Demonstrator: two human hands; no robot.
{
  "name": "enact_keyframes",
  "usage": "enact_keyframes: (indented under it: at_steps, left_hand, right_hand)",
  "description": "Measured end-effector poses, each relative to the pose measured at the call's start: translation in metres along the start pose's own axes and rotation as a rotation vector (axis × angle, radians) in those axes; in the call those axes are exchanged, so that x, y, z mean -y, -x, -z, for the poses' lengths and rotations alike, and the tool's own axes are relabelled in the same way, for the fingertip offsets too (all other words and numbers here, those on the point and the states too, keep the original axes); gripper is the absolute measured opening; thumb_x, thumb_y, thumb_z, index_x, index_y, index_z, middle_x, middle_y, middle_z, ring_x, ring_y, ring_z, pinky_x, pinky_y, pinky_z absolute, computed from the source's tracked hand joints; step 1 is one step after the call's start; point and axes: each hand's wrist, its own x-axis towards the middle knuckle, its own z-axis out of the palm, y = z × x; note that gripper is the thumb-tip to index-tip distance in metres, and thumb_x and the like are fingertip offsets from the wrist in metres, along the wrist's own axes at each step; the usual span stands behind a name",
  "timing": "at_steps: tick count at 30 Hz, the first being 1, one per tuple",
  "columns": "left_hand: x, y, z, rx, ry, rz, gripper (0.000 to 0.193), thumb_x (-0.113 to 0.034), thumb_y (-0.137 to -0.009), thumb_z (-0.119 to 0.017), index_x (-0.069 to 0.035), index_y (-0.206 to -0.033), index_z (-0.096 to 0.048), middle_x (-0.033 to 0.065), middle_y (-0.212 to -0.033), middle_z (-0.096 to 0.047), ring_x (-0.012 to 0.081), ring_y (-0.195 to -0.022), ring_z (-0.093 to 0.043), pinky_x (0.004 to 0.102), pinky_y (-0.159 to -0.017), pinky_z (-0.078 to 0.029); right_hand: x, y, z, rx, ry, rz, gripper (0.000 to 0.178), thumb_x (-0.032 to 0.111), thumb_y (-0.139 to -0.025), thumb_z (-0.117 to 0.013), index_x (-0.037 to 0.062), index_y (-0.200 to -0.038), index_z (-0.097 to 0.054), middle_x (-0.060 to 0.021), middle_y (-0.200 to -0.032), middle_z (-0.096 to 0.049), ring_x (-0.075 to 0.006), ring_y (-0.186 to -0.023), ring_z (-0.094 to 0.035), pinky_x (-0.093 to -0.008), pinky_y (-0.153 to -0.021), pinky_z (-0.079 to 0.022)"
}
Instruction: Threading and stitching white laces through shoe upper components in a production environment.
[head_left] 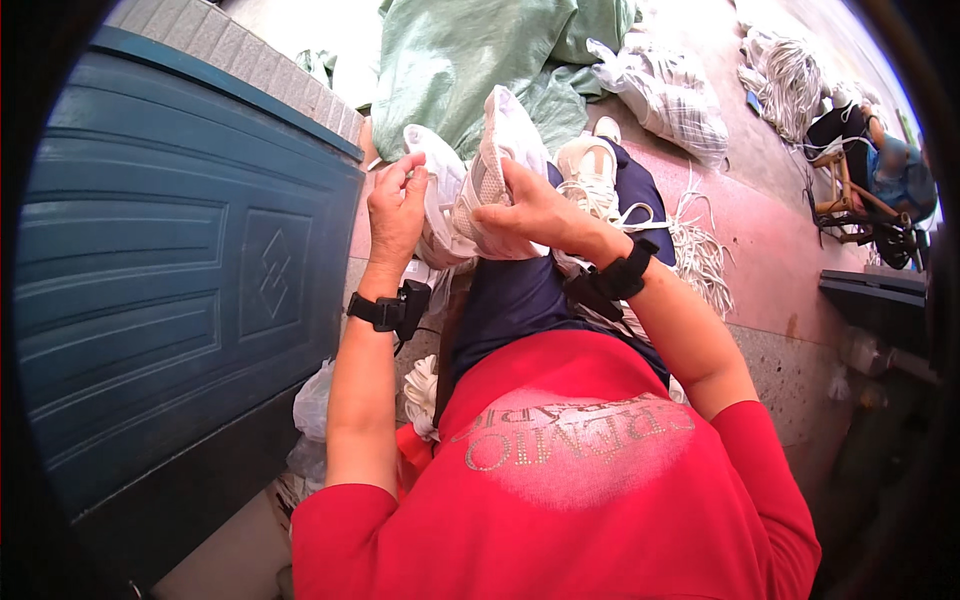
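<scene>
Above my lap, my right hand (540,212) grips a white mesh sneaker upper (490,185), thumb on its near side and the other fingers partly hidden behind it. A second white shoe piece (440,195) sits just left of it, beside my left hand (397,208). My left fingers are bent into a pinch; what lies between them is too small to make out. Another pale sneaker (590,180) with loose white laces rests by my right knee. Each of my wrists carries a black strap with a small box.
A blue panelled door (150,230) stands close on my left. Green cloth sacking (460,60) lies ahead. A plaid plastic bag (670,100), piles of white laces (700,250) and a bundle of white cords (785,85) are to the right. Another person (895,170) is by a bamboo chair (840,195).
</scene>
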Motion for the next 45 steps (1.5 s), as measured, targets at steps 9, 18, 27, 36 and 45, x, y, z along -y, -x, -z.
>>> enact_keyframes:
  at_steps: [9,18,27,36,45]
  left_hand:
    - [-0.008,-0.036,0.041,0.091,0.034,0.190,0.022,-0.018,-0.081,-0.062,-0.001,-0.067,-0.059,-0.0052,-0.060,-0.049,0.0032,-0.058,-0.040,0.0185,-0.054,-0.033]
    - [-0.016,-0.051,0.033,0.373,0.463,0.442,0.022,-0.019,-0.079,-0.063,-0.007,-0.064,-0.054,-0.0032,-0.060,-0.048,0.0062,-0.059,-0.045,0.0187,-0.057,-0.036]
    - [-0.056,-0.110,-0.018,1.013,0.239,0.397,0.013,-0.013,-0.074,-0.063,-0.002,-0.073,-0.056,-0.0014,-0.060,-0.051,0.0050,-0.054,-0.047,0.0180,-0.050,-0.036]
    - [-0.004,-0.089,-0.042,0.697,0.456,0.569,0.021,-0.014,-0.080,-0.059,-0.002,-0.096,-0.057,0.0056,-0.085,-0.061,0.0096,-0.077,-0.055,0.0234,-0.070,-0.044]
    - [-0.038,0.045,-0.077,0.729,-0.043,0.162,0.043,-0.037,-0.087,-0.048,0.001,-0.107,-0.049,0.0173,-0.086,-0.060,0.0268,-0.083,-0.058,0.0332,-0.072,-0.044]
  right_hand:
    - [0.036,-0.015,-0.005,0.125,0.371,-0.114,0.038,0.016,-0.072,-0.055,-0.0089,-0.100,-0.048,-0.0214,-0.081,-0.058,-0.0272,-0.082,-0.057,-0.0357,-0.073,-0.044]
    - [0.025,0.034,0.045,0.490,-0.430,-0.223,0.027,0.005,-0.078,-0.058,-0.0026,-0.104,-0.055,-0.0025,-0.093,-0.061,-0.0083,-0.086,-0.054,-0.0240,-0.079,-0.044]
    - [0.044,0.057,0.052,0.609,0.044,-0.192,0.024,0.007,-0.078,-0.058,-0.0023,-0.100,-0.056,-0.0015,-0.088,-0.061,-0.0087,-0.082,-0.053,-0.0252,-0.076,-0.044]
    - [-0.025,0.136,0.072,-0.014,-0.475,-0.311,0.020,0.015,-0.081,-0.060,0.0046,-0.098,-0.060,0.0030,-0.082,-0.059,-0.0017,-0.062,-0.045,-0.0176,-0.055,-0.037]
    - [-0.051,0.133,0.069,-0.102,-0.748,-0.237,0.021,0.018,-0.081,-0.061,0.0069,-0.098,-0.057,0.0066,-0.074,-0.054,-0.0003,-0.055,-0.037,-0.0156,-0.047,-0.029]
